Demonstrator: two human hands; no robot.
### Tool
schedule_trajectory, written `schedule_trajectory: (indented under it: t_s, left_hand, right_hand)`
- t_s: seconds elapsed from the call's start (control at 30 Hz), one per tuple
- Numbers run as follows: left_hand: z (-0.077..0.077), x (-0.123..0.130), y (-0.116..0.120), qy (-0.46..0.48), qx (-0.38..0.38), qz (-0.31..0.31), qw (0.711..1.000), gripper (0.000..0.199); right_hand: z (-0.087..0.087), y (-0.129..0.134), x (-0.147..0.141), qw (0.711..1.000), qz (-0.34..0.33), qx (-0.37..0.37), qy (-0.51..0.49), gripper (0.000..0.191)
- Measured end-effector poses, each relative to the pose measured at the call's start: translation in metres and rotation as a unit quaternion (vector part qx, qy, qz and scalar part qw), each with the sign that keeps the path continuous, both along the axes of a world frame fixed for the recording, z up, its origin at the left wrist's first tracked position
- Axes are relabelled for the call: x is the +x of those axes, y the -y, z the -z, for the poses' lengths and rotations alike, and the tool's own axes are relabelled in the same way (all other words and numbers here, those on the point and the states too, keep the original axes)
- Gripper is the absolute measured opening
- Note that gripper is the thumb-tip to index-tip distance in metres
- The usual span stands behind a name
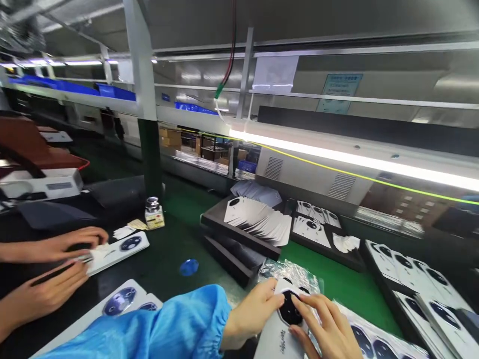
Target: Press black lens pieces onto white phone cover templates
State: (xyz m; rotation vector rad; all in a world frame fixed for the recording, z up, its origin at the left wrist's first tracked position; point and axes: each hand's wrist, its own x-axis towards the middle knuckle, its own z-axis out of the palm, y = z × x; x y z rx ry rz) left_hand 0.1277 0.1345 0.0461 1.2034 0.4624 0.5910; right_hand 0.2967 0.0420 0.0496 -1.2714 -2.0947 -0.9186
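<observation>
A white panel, phone-shaped with a round black camera disc and small dark print, is tilted up in front of me at the lower edge of the view. My left hand, below a blue sleeve, grips its upper left edge, the thumb reaching onto the disc. On the other side my right hand has its fingertips on the disc and its thumb just under it. Crinkled clear film lies right behind the panel. Several similar panels in plastic show beside my right hand.
A black tray bears a fanned stack of white panels. More black trays of panels line the right. A co-worker's hands handle a white piece at left, near a small bottle. A blue disc lies between us.
</observation>
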Motion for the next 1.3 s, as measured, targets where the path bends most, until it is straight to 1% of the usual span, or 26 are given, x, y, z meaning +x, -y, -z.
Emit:
schedule_trajectory:
  t_s: [0.03,0.07,0.1,0.13,0.17,0.2,0.23,0.27,0.3,0.33,0.37,0.5,0.6,0.7,0.77,0.83,0.93,1.03,1.17,1.23,1.3]
  left_hand:
    - [0.0,-0.001,0.0,0.008,-0.009,0.007,1.0,0.047]
    - [-0.001,-0.001,0.0,0.018,-0.019,0.015,1.0,0.052]
    - [-0.001,-0.002,0.0,0.028,-0.03,0.021,0.999,0.056]
    - [-0.001,-0.002,0.0,0.037,-0.039,0.026,0.998,0.059]
    - [-0.002,-0.003,0.0,0.043,-0.044,0.028,0.998,0.061]
    - [-0.002,-0.004,0.0,0.047,-0.046,0.029,0.997,0.06]
    - [-0.003,-0.005,0.0,0.046,-0.045,0.032,0.997,0.059]
    - [-0.003,-0.005,0.0,0.041,-0.039,0.036,0.998,0.058]
    - [-0.003,-0.006,0.0,0.036,-0.036,0.039,0.998,0.058]
    - [-0.003,-0.006,0.0,0.03,-0.034,0.042,0.998,0.059]
    - [-0.004,-0.006,0.001,0.025,-0.034,0.042,0.998,0.06]
    - [-0.006,-0.005,0.005,0.003,-0.031,0.038,0.999,0.063]
    - [-0.006,-0.004,0.009,-0.023,0.013,0.019,0.999,0.056]
    - [-0.007,-0.004,0.013,-0.043,0.031,0.003,0.999,0.053]
    - [-0.008,-0.004,0.014,-0.037,0.012,0.018,0.999,0.053]
    - [-0.01,-0.006,0.015,-0.021,-0.015,0.042,0.999,0.053]
    - [-0.012,-0.007,0.016,-0.005,-0.034,0.063,0.997,0.05]
    - [-0.013,-0.008,0.014,0.004,-0.019,0.066,0.998,0.049]
    - [-0.017,-0.01,0.011,0.001,0.005,0.074,0.997,0.056]
    - [-0.022,-0.011,0.009,-0.019,0.018,0.072,0.997,0.054]
    - [-0.026,-0.011,0.008,-0.034,0.043,0.053,0.997,0.05]
  right_hand:
    - [0.001,0.004,-0.001,0.998,0.008,-0.017,-0.061,0.03]
    - [0.003,0.007,-0.001,0.988,0.02,-0.041,-0.145,0.032]
    - [0.006,0.01,-0.001,0.966,0.033,-0.074,-0.245,0.034]
    - [0.008,0.013,-0.001,0.927,0.042,-0.12,-0.353,0.038]
    - [0.011,0.015,-0.001,0.872,0.041,-0.178,-0.454,0.043]
    - [0.012,0.016,-0.002,0.806,0.028,-0.244,-0.538,0.05]
    - [0.013,0.016,-0.003,0.74,0.008,-0.304,-0.6,0.055]
    - [0.014,0.016,-0.005,0.681,-0.015,-0.35,-0.643,0.059]
    - [0.013,0.016,-0.008,0.637,-0.034,-0.378,-0.671,0.06]
    - [0.013,0.016,-0.011,0.61,-0.046,-0.391,-0.688,0.059]
    - [0.012,0.015,-0.014,0.597,-0.053,-0.391,-0.699,0.057]
    - [0.008,0.014,-0.024,0.576,-0.052,-0.375,-0.725,0.056]
    - [0.003,0.015,-0.031,0.565,-0.052,-0.367,-0.737,0.057]
    - [-0.003,0.017,-0.041,0.574,-0.043,-0.327,-0.749,0.056]
    - [-0.007,0.019,-0.046,0.586,-0.038,-0.308,-0.749,0.056]
    - [-0.008,0.021,-0.049,0.591,-0.036,-0.309,-0.744,0.057]
    - [-0.005,0.022,-0.049,0.586,-0.036,-0.31,-0.748,0.058]
    - [-0.003,0.022,-0.048,0.579,-0.036,-0.309,-0.754,0.058]
    - [-0.003,0.021,-0.046,0.575,-0.037,-0.326,-0.749,0.059]
    - [-0.005,0.02,-0.047,0.579,-0.036,-0.334,-0.743,0.059]
    - [-0.008,0.019,-0.05,0.587,-0.032,-0.324,-0.741,0.059]
